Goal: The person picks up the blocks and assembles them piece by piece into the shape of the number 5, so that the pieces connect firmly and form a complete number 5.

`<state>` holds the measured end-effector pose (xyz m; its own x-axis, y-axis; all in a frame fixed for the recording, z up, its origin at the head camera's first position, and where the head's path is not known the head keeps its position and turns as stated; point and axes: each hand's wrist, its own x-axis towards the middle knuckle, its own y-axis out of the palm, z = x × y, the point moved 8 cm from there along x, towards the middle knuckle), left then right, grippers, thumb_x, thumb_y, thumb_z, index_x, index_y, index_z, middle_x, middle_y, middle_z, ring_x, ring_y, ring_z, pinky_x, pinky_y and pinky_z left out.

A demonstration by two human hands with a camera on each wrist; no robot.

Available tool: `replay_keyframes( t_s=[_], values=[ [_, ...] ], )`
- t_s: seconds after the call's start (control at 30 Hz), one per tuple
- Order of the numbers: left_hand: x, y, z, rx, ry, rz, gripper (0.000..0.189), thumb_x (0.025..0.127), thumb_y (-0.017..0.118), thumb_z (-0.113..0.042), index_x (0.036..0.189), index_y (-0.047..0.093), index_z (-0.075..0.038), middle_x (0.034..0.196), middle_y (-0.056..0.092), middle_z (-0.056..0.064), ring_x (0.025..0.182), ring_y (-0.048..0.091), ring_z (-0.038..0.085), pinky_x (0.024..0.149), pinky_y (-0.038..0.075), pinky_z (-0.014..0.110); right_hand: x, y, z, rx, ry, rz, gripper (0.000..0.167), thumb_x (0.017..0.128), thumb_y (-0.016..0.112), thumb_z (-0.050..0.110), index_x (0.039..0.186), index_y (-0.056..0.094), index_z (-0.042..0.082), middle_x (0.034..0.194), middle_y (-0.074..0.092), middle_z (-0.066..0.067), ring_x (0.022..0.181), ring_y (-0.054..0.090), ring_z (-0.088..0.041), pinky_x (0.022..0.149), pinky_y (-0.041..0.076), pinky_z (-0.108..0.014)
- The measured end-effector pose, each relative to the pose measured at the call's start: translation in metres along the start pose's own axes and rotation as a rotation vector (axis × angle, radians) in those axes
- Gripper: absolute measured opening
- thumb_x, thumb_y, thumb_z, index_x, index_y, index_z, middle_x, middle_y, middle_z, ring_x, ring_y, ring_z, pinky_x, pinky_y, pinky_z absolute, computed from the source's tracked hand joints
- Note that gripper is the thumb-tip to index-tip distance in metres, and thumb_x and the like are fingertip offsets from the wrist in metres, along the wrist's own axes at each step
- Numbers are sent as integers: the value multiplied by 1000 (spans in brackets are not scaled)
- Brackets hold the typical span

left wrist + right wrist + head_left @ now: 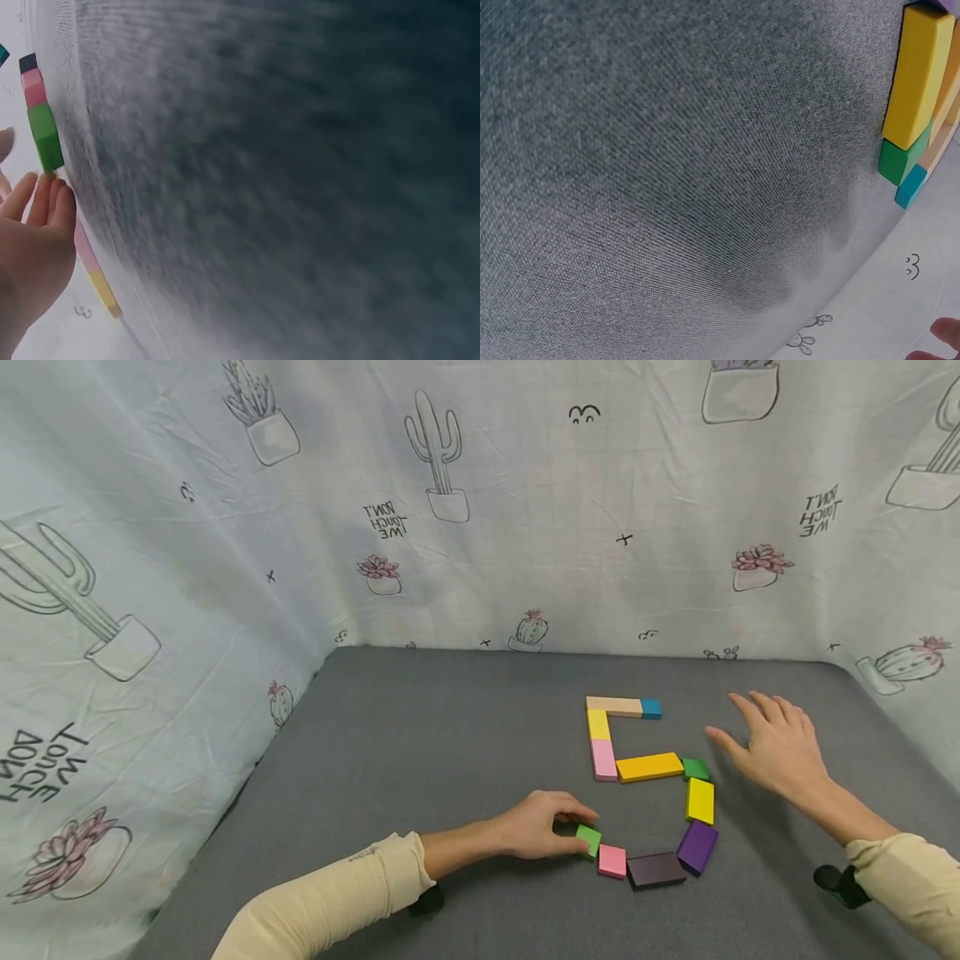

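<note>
In the head view my left hand [543, 827] is low over the cloth beside a light green block [588, 842]. Its thumb tip is at the block's left edge and the fingers arch just beyond it. The left wrist view shows the fingers [54, 199] fairly straight at the end of that green block [46, 139], the thumb apart from it. A pink block [612, 862] lies beside the green one, followed by a dark brown block [656, 871]. My right hand [780, 747] hovers right of the blocks, fingers spread, holding nothing.
The row bends up through purple [697, 847], yellow [700, 801], green [696, 769] and orange-yellow [649, 767] blocks. Light pink [603, 760], smaller yellow [597, 724], beige [615, 706] and blue [651, 709] blocks continue it. Patterned white cloth [495, 568] hangs behind the grey surface [420, 727].
</note>
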<state>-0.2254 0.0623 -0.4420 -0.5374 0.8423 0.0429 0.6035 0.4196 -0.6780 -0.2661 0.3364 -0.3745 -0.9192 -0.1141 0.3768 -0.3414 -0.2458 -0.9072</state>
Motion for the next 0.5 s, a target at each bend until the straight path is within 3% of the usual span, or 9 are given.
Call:
replay_keyframes(
  t_s=[0.2, 0.3, 0.4, 0.5],
  values=[
    [-6, -14, 21, -342, -163, -79, 33, 98, 56, -22, 127, 61, -5, 119, 64, 1, 105, 57, 4, 89, 44, 21, 2, 6, -3, -18, -15, 5, 64, 92, 61, 40, 129, 46, -10, 128, 38, -38, 117, 30, -56, 96, 19, -67],
    [-8, -24, 32, -442, -217, -120, 38, 103, 45, -27, 131, 57, -6, 124, 62, 3, 114, 54, 10, 95, 41, 27, 3, 9, -4, -31, -25, 14, 63, 92, 61, 38, 129, 46, -10, 128, 38, -38, 117, 30, -56, 97, 19, -66],
    [-13, -39, 42, -370, -224, -167, 45, 105, 37, -34, 138, 51, -7, 134, 54, 6, 126, 46, 18, 103, 35, 37, 5, 13, -4, -46, -30, 33, 63, 93, 60, 39, 130, 46, -10, 129, 38, -38, 118, 30, -56, 97, 19, -66],
    [-17, -61, 57, -106, -222, -205, 53, 104, 35, -41, 143, 43, -7, 145, 42, 11, 136, 31, 27, 109, 21, 47, 10, 15, -3, -62, -27, 49, 63, 93, 59, 39, 130, 46, -10, 131, 36, -36, 120, 28, -55, 99, 17, -66]
  ],
)
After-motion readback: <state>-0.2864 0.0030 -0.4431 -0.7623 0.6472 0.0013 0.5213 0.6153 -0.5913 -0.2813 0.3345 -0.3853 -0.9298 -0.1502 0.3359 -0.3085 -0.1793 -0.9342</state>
